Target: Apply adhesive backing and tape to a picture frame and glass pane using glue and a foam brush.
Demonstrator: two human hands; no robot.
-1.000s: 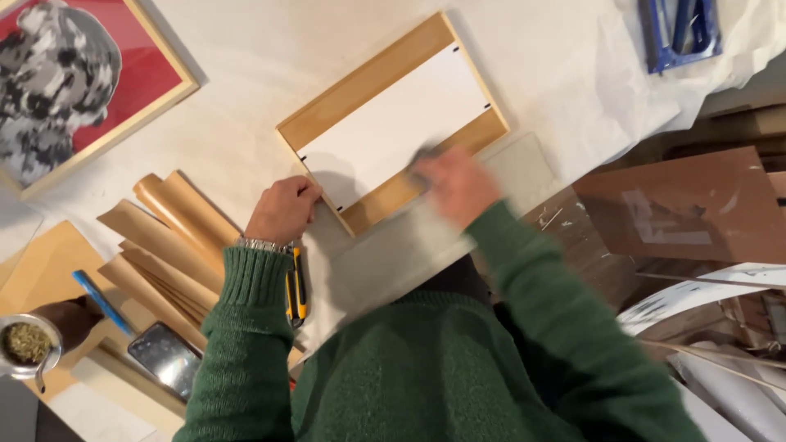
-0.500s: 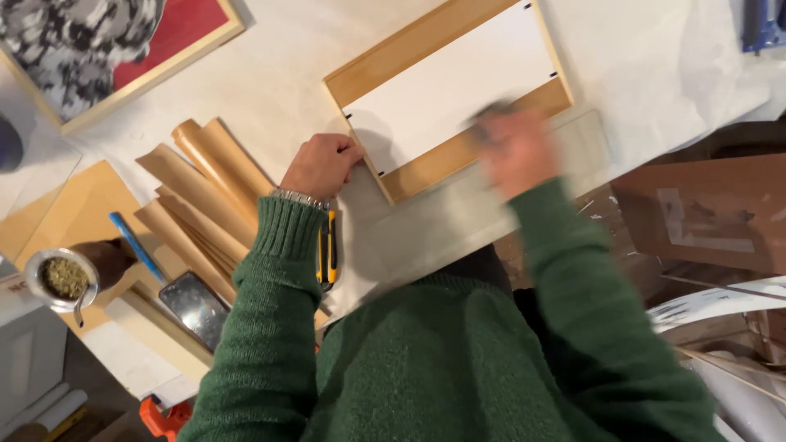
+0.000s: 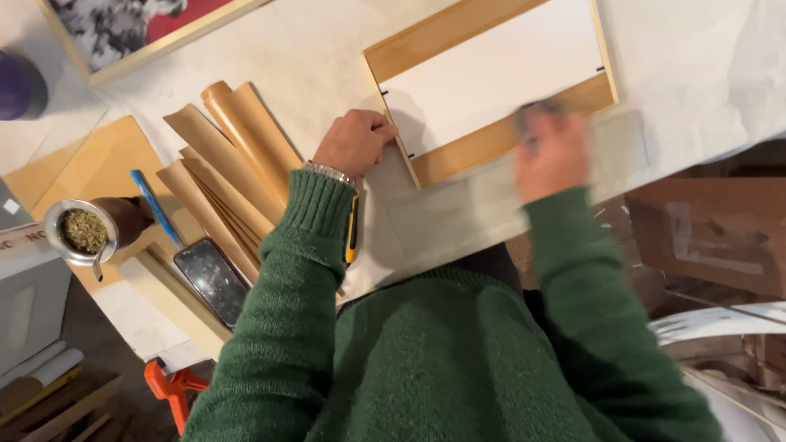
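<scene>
We're over a pale paper-covered bench (image 3: 311, 57) in a cluttered workshop. A wooden frame (image 3: 458, 41) with white backing lies near the bench's front edge. Our left hand (image 3: 354, 143), fingers curled, presses its corner; our blurred right hand (image 3: 550, 155) rests on its lower rail, grip unclear.

Two frames are lying on the bench: one (image 3: 491, 78) at 12 o'clock, one picture frame (image 3: 147, 29) at 10. About five paper rolls (image 3: 233, 160) are fanning at 9. One phone (image 3: 213, 278), one blue pen (image 3: 154, 207), one cup (image 3: 80, 232), one yellow knife (image 3: 351, 231), one orange clamp (image 3: 170, 385) are sitting at 8.
</scene>
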